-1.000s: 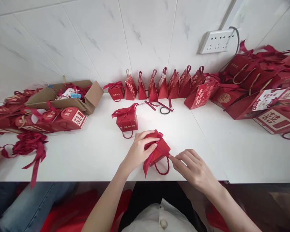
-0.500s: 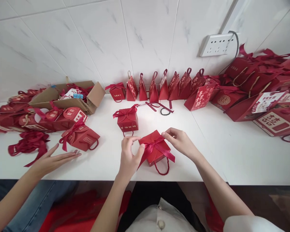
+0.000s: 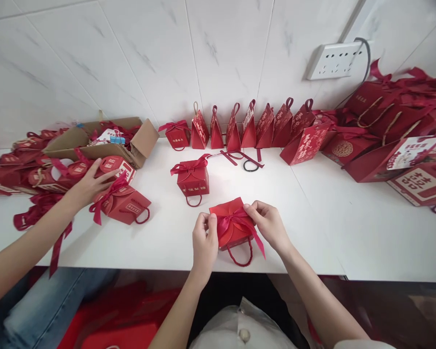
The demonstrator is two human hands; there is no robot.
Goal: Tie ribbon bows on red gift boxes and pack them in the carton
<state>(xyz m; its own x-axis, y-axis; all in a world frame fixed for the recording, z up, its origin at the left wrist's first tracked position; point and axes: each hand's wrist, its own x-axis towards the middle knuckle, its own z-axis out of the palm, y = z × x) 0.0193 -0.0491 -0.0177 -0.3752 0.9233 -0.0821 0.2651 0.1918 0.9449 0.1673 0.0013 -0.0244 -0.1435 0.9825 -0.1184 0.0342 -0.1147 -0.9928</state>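
A neighbour's hand (image 3: 86, 188) has moved up; the carton (image 3: 145, 141) at left holds a card (image 3: 107, 137); left grip (image 3: 205, 241) and right grip (image 3: 270, 224) pinch the bow (image 3: 233, 217), lower centre.

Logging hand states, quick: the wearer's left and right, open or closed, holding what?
Left hand: closed, pinching the left side of the ribbon bow on the red box.
Right hand: closed, pinching the bow's right side.

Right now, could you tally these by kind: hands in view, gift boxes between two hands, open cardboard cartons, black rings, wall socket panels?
Hands: 3 (left hand, right hand, co-worker's hand)
Bow-tied gift box: 1
Open cardboard carton: 1
Black ring: 1
Wall socket panel: 1
Total: 7
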